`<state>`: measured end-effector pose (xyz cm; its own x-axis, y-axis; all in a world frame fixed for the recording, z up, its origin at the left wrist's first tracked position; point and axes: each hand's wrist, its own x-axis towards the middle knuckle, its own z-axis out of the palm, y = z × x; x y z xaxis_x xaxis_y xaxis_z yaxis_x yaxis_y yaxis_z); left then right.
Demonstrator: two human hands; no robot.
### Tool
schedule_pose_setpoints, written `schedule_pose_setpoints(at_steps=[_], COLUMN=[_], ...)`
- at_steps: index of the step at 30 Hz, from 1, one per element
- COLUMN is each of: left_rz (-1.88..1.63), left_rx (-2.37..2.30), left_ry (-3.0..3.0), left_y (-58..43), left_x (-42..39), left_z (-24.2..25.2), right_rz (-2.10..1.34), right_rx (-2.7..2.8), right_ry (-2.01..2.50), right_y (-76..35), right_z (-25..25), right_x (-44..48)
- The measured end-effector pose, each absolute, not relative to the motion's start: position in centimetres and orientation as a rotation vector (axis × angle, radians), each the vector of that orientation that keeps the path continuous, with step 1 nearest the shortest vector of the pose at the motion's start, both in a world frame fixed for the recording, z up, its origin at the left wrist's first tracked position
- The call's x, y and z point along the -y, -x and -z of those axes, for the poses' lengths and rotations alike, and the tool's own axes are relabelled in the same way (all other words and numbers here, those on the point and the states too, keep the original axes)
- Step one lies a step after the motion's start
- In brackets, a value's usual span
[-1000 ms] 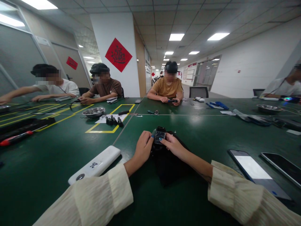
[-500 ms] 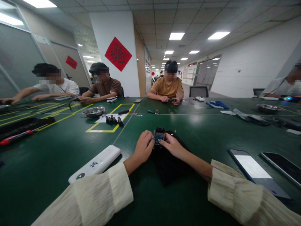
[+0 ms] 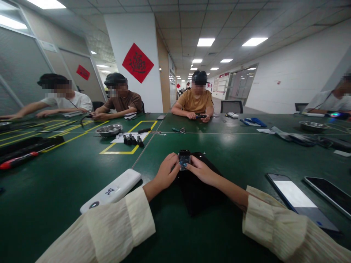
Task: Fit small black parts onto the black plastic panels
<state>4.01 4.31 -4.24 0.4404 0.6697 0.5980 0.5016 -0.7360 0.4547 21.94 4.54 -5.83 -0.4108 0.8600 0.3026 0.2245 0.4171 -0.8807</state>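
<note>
Seen from a head camera, two forearms in cream ribbed sleeves are stretched forward over a dark green table (image 3: 68, 204), bent inward so that the hands meet at the centre. A small black boxy device with a glossy bluish face (image 3: 184, 159) is pinched between them, raised just above a crumpled black cloth pouch (image 3: 196, 195) that lies on the table beneath the wrists. The left hand (image 3: 167, 172) is curled, its fingertips pressed to the device's left side; the right hand (image 3: 201, 171) is laid flatter, thumb and forefinger closed on the right side. A white oblong power bank (image 3: 111, 190) is seen near the left forearm, and two flat smartphones (image 3: 297, 201) lie side by side well off to the right. Farther back on the left, a shallow round metal bowl (image 3: 109, 129) is set beside a row of small black cylindrical parts (image 3: 133, 140); what is in the bowl cannot be made out. A second metal dish (image 3: 312, 126) sits at the far right, its contents equally unclear. Other people are seated across the table.
</note>
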Motion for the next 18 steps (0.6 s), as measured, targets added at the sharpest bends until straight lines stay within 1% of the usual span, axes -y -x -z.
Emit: schedule_pose_setpoints(at_steps=[4,8,13,15,18], left_rz=[-1.218,-1.196,-1.153,-1.115,-1.097], left_rx=[-1.134,-1.259,-1.4,-1.377,-1.309], left_ry=[-2.583,-2.682,-2.67,-2.67,-2.689], left_y=[-4.2,-4.2,-4.1,-4.2,-4.3], left_x=[-3.9,-3.8,-4.2,-4.3,-4.2], left_z=[4.0,3.8,4.1,4.2,4.4], right_rz=[-0.84,-0.652,-0.42,-0.437,-0.577], right_rx=[1.927,2.027,2.18,2.15,2.052], right_ry=[1.034,1.115,1.273,1.287,1.224], right_y=[-21.7,-21.5,-21.1,-21.0,-21.1], right_z=[5.4,5.1,4.6,4.6,4.7], right_x=[-4.0,-3.2,-2.4,-2.4,-2.9])
